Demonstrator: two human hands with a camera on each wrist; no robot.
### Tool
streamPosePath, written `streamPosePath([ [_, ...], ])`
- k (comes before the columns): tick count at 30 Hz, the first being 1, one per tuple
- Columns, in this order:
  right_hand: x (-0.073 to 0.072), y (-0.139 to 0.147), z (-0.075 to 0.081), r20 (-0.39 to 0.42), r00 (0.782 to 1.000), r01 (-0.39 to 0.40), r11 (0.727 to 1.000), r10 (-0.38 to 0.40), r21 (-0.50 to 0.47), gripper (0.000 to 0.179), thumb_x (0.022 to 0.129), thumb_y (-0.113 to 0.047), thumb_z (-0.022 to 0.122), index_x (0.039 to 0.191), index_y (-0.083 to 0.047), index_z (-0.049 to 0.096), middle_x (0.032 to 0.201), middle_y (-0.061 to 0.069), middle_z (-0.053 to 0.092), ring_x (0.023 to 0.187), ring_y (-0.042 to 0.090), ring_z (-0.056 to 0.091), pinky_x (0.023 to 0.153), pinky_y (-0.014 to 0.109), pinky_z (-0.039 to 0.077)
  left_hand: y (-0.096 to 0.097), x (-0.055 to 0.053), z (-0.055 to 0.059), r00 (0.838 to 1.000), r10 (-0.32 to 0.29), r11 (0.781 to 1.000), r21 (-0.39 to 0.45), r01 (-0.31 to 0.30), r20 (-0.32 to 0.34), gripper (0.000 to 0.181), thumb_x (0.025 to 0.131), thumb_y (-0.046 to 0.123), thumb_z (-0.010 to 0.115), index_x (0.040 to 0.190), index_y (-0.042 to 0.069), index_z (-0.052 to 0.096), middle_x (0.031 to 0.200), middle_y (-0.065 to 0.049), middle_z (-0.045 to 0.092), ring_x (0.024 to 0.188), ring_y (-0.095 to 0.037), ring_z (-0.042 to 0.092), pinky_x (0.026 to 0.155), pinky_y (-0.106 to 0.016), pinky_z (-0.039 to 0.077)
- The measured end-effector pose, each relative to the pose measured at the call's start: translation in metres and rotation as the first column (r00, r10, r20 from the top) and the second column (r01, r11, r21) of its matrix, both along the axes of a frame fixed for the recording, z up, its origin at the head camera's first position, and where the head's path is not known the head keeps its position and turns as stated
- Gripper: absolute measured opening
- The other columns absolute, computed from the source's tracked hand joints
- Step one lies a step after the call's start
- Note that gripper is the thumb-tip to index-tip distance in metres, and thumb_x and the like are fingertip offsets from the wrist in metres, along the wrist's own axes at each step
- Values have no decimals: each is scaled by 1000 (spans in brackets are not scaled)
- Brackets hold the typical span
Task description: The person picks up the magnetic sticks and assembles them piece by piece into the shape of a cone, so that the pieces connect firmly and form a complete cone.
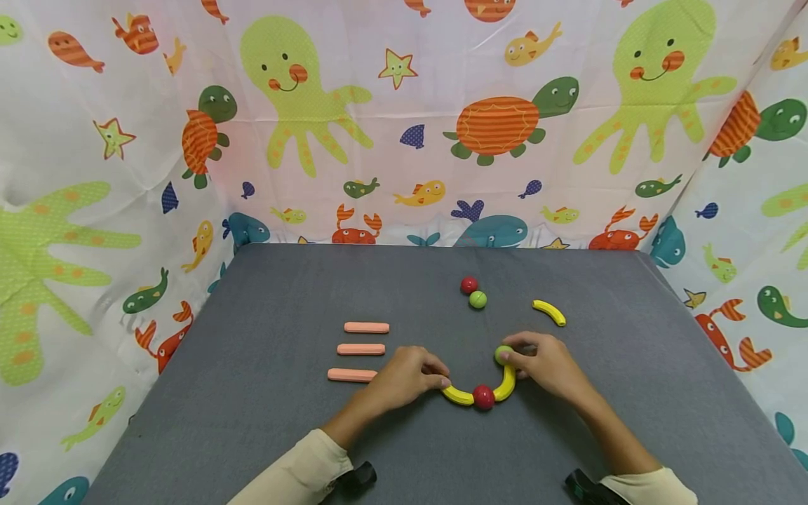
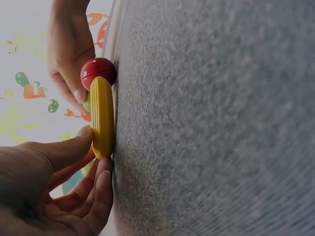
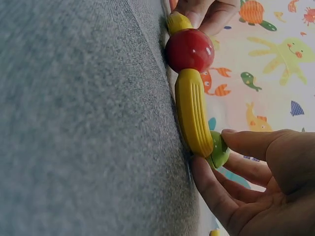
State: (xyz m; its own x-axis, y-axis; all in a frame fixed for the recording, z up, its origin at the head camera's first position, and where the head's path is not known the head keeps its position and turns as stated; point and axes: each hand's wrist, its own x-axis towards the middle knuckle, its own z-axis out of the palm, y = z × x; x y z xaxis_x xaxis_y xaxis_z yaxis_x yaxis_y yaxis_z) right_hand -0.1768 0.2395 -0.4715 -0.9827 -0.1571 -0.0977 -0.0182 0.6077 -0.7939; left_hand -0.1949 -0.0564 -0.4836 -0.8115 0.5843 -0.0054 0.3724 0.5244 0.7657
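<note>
Head view: grey cloth-covered table (image 1: 240,435); left hand (image 1: 407,376), right hand (image 1: 548,366) at opposite ends, likely steadying joints: left pinches curved, ridged yellow rod (image 1: 458,397); matching yellow rod (image 1: 507,384) opposite; glossy red ball (image 1: 484,398) between; glossy green ball (image 1: 501,353) pinched by right.

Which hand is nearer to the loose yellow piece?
Right: in the head view, the right hand is below the loose yellow piece, the left hand farther, lower left.

yellow arcs (image 3: 193,113); red balls (image 3: 190,50); green balls (image 3: 220,150); pink sticks (image 1: 361,349); sea-creature-patterned curtain (image 1: 379,38)
</note>
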Motion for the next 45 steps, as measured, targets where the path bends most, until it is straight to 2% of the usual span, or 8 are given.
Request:
streamPosePath([
  [5, 3, 6, 1, 19, 1000, -25, 1000, 25, -17, 36, 101, -28, 75, 129, -5, 73, 113, 10, 75, 85, 19, 73, 72, 31, 60, 1, -7, -1, 1000, 23, 999, 25, -23, -2, 15, 95, 17, 81, 106, 7, 84, 96, 3, 79, 85, -2, 66, 75, -21, 55],
  [10, 5, 8, 1, 40, 999, -23, 1000, 23, -18, 37, 99, -26, 78, 128, -4, 74, 109, 9, 77, 82, 19, 74, 71, 30, 60, 2, -13, 0, 998, 68, 997, 32, -68, 4, 14, 95, 15, 82, 106, 6, 84, 95, 1, 79, 83, -3, 65, 73, -22, 54],
  [18, 10, 11, 0, 68, 998, -5, 1000, 6, -22, 38, 96, -27, 81, 126, -6, 74, 107, 8, 78, 83, 19, 74, 71, 30, 58, 7, -14, 3, 993, 110, 994, -11, -110, 29, 18, 96, 23, 81, 107, 10, 84, 97, 5, 79, 88, -7, 66, 77, -28, 55],
  [25, 13, 13, -1, 82, 997, -14, 999, 17, -34, 39, 94, -28, 83, 125, -6, 73, 106, 8, 77, 83, 19, 73, 69, 31, 60, 11, -18, 6, 991, 131, 991, -14, -130, 39, 15, 94, 18, 82, 105, 7, 84, 94, 3, 78, 83, -8, 64, 70, -26, 53],
  [30, 16, 15, -1, 85, 995, -50, 998, 53, -38, 40, 95, -29, 82, 128, -7, 73, 103, 7, 75, 82, 21, 70, 67, 31, 58, 11, -24, 6, 989, 141, 990, -9, -141, 32, 14, 95, 17, 82, 104, 6, 84, 93, 2, 79, 84, -8, 64, 70, -25, 53],
  [37, 20, 13, -3, 72, 995, -62, 998, 64, -29, 39, 92, -27, 84, 126, -9, 75, 104, 5, 76, 91, 19, 70, 69, 29, 56, 9, -33, 5, 989, 150, 989, 5, -150, 4, 12, 95, 15, 81, 103, 6, 83, 93, 0, 78, 82, -9, 64, 68, -24, 52],
  [45, 25, 6, -2, 61, 995, -80, 996, 82, -39, 35, 92, -26, 85, 122, -10, 75, 108, 5, 76, 94, 20, 71, 71, 28, 56, 12, -41, 7, 977, 214, 977, -24, -214, -11, 11, 95, 16, 80, 101, 8, 84, 94, 0, 79, 84, -11, 64, 69, -26, 52],
])
